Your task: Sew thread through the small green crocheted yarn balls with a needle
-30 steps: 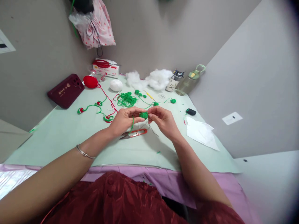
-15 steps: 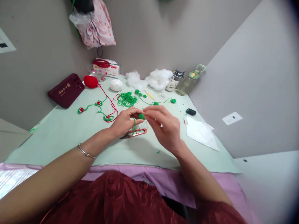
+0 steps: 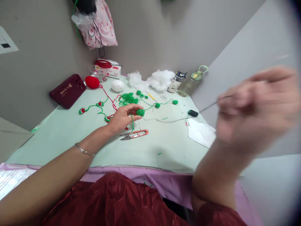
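Observation:
Between the thumb and fingers of my left hand [image 3: 124, 116] is a small green crocheted ball [image 3: 140, 112], with a green yarn tail hanging below it. A dark thread [image 3: 174, 120] runs from the ball to my right hand [image 3: 256, 110], which is raised at the right, blurred, with its fingers pinched on the thread; a needle there cannot be made out. Orange thread snips [image 3: 135, 134] lie on the table below the ball. Behind my left hand are a heap of green yarn [image 3: 128, 99] and another green ball [image 3: 157, 105] on a strand.
Farther back are a red yarn ball [image 3: 92, 82], a white ball [image 3: 117, 86], white stuffing [image 3: 161, 79], a pen cup [image 3: 174, 84] and a bottle [image 3: 191, 82]. A dark phone case [image 3: 67, 91] stands left. Black thread [image 3: 193, 113] and white paper [image 3: 201, 133] lie right.
My right hand has moved from beside the green ball far to the right and up, stretching the thread out. My left hand has shifted slightly left, still holding the ball.

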The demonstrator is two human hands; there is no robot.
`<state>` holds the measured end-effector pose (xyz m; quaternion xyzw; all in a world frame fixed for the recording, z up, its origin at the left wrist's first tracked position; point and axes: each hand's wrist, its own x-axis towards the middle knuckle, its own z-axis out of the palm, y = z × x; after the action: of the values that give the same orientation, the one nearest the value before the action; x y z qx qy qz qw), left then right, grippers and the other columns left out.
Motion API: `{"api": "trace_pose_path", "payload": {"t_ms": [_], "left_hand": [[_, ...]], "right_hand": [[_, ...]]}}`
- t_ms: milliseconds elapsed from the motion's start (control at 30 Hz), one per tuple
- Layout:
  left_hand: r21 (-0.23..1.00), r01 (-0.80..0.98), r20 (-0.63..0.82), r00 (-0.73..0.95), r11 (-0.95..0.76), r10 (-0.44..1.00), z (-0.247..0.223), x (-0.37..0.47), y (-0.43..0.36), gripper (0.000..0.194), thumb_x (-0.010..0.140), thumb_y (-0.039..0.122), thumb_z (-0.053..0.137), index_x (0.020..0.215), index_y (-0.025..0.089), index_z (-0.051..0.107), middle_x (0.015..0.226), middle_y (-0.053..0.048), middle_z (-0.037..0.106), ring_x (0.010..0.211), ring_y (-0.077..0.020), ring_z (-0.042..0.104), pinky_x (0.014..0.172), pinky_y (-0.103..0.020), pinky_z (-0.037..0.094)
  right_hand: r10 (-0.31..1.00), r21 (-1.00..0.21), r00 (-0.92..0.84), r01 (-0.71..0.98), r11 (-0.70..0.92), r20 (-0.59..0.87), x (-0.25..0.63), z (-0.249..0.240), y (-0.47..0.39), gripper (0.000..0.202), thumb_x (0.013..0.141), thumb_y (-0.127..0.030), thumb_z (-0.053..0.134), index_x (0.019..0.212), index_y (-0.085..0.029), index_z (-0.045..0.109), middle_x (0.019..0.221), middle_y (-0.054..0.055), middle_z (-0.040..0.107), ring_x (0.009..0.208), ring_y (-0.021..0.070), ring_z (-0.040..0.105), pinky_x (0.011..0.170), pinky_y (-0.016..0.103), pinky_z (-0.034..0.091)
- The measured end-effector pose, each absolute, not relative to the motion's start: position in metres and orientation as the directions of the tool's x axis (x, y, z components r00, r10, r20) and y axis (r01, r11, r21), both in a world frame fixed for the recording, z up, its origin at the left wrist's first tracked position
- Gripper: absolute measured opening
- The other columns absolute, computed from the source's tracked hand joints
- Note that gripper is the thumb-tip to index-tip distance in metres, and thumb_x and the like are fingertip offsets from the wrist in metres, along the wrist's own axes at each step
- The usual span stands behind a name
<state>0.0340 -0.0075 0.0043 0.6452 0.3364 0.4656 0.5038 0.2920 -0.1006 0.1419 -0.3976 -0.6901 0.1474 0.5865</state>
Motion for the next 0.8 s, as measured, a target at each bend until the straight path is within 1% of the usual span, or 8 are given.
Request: {"api": "trace_pose_path", "payload": {"t_ms": [33,67,133,200,300,400,667,800], "left_hand": [[0.964,-0.061,0.264,0.334,-0.259,0.905,0.005,0.034,-0.008,0.034,0.07,0.026,0.081,0.102,0.018,0.072,0.092,-0.003,0.069,0.086,-0.0178,0.064,0.087,-0.036,0.051],[0.963,-0.076,0.268,0.326,-0.258,0.907,0.006,0.034,-0.009,0.034,0.069,0.026,0.081,0.101,0.018,0.071,0.092,-0.003,0.069,0.087,-0.0178,0.064,0.088,-0.036,0.051],[0.961,-0.085,0.277,0.313,-0.264,0.908,0.008,0.034,-0.01,0.032,0.069,0.026,0.082,0.098,0.018,0.07,0.093,-0.003,0.069,0.087,-0.0175,0.064,0.088,-0.036,0.051],[0.96,-0.078,0.281,0.316,-0.27,0.906,0.009,0.034,-0.01,0.031,0.069,0.026,0.082,0.097,0.018,0.07,0.091,-0.002,0.069,0.086,-0.0172,0.064,0.088,-0.036,0.051],[0.957,-0.056,0.289,0.312,-0.286,0.905,0.011,0.033,-0.012,0.031,0.07,0.026,0.082,0.098,0.019,0.071,0.089,-0.002,0.068,0.085,-0.0172,0.064,0.087,-0.035,0.051],[0.952,-0.038,0.299,0.311,-0.303,0.902,0.012,0.033,-0.013,0.031,0.071,0.026,0.082,0.099,0.019,0.071,0.09,-0.002,0.068,0.086,-0.0172,0.064,0.087,-0.035,0.051],[0.944,-0.007,0.314,0.315,-0.329,0.896,0.007,0.034,-0.012,0.032,0.073,0.028,0.081,0.103,0.02,0.073,0.097,-0.004,0.07,0.091,-0.0192,0.064,0.091,-0.037,0.05],[0.939,-0.008,0.327,0.336,-0.344,0.883,0.005,0.034,-0.012,0.033,0.072,0.03,0.082,0.103,0.022,0.076,0.097,-0.004,0.068,0.091,-0.0199,0.064,0.092,-0.039,0.05]], "right_hand": [[0.645,-0.62,0.082,0.388,0.682,0.76,0.279,0.131,-0.094,0.015,0.099,-0.041,0.055,0.107,-0.03,0.061,0.068,-0.002,0.048,0.055,0.0124,0.048,0.048,0.026,0.032],[0.636,-0.601,0.066,0.414,0.684,0.769,0.266,0.12,-0.087,0.006,0.096,-0.031,0.061,0.099,-0.027,0.063,0.069,-0.002,0.051,0.056,0.0116,0.049,0.05,0.026,0.036],[0.693,-0.565,-0.077,0.52,0.641,0.716,0.247,0.099,-0.074,0.006,0.093,-0.02,0.063,0.089,-0.023,0.066,0.075,-0.002,0.058,0.061,0.0107,0.052,0.057,0.027,0.042],[0.7,-0.453,-0.208,0.632,0.629,0.683,0.238,0.081,-0.065,0.009,0.092,-0.017,0.064,0.086,-0.022,0.069,0.083,0.001,0.061,0.068,0.0114,0.054,0.062,0.028,0.045],[0.662,-0.266,-0.305,0.742,0.616,0.684,0.237,0.064,-0.061,0.011,0.093,-0.017,0.064,0.089,-0.022,0.072,0.083,0.002,0.057,0.074,0.0135,0.055,0.065,0.029,0.044],[0.646,-0.179,-0.361,0.768,0.615,0.673,0.239,0.056,-0.06,0.014,0.095,-0.016,0.06,0.09,-0.021,0.072,0.08,0.002,0.055,0.075,0.0142,0.054,0.065,0.028,0.043],[0.704,-0.171,-0.386,0.796,0.581,0.596,0.237,0.055,-0.06,0.021,0.098,-0.017,0.054,0.085,-0.021,0.071,0.08,0.003,0.053,0.076,0.0156,0.051,0.066,0.03,0.039],[0.757,-0.293,-0.36,0.765,0.574,0.545,0.238,0.054,-0.058,0.018,0.095,-0.016,0.058,0.087,-0.022,0.072,0.081,0.003,0.054,0.075,0.0149,0.051,0.068,0.03,0.039]]}}
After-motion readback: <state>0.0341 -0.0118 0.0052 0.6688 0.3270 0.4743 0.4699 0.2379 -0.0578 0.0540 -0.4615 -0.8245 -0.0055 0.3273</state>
